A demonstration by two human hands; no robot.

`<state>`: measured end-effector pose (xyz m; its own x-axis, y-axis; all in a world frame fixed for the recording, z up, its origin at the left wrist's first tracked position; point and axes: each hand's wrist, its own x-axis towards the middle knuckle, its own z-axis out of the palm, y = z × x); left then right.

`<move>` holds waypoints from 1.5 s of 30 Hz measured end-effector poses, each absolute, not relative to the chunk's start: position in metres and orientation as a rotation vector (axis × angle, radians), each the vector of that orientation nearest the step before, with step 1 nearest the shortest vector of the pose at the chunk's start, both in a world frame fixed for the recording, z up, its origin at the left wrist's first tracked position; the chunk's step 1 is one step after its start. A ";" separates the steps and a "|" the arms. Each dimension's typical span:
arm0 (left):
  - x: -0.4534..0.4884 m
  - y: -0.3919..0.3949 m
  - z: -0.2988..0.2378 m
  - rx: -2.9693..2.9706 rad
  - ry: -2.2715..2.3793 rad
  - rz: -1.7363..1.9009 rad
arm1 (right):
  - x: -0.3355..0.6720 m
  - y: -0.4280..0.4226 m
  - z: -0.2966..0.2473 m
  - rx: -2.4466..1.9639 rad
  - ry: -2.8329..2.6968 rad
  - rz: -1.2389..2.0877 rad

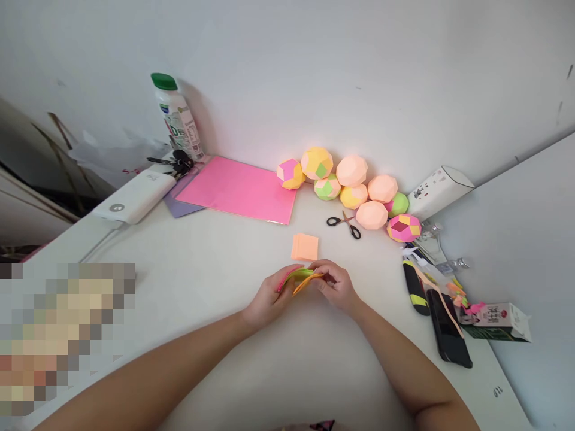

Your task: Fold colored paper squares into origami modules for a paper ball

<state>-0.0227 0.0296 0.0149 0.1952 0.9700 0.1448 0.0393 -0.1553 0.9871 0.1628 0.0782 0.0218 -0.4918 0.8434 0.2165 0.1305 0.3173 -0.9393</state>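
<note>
Between my two hands is a small stack of coloured sticky notes (306,273), with pink, green and orange layers showing. My left hand (268,297) is closed on the pink and green end. With its thumb and fingers, my right hand (336,286) pinches the orange sheets, which bow away from the green ones. Just beyond my fingers lies a pad of peach paper squares (305,247) on the table. Black-handled scissors (345,224) lie open farther back. Several faceted paper balls (352,171) in peach, yellow, green and pink are grouped against the wall.
A pink sheet (242,190) lies at the back, over a purple one (184,203). A bottle (178,117), keys (179,161) and a white power bank (135,196) with a cable stand left. At right are a utility knife (415,287), a phone (449,329) and a carton (496,322).
</note>
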 end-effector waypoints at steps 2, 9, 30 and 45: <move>-0.023 0.029 0.012 1.466 1.064 1.182 | 0.163 0.077 0.025 -0.864 -1.865 1.183; -0.021 0.030 0.008 1.446 1.237 1.188 | 0.164 0.074 0.025 -0.893 -1.923 1.275; -0.021 0.027 0.007 1.496 1.297 1.201 | 0.160 0.073 0.021 -0.510 -2.217 0.672; -0.022 0.029 0.011 1.173 1.199 1.292 | 0.190 0.118 0.029 -1.438 -1.737 0.846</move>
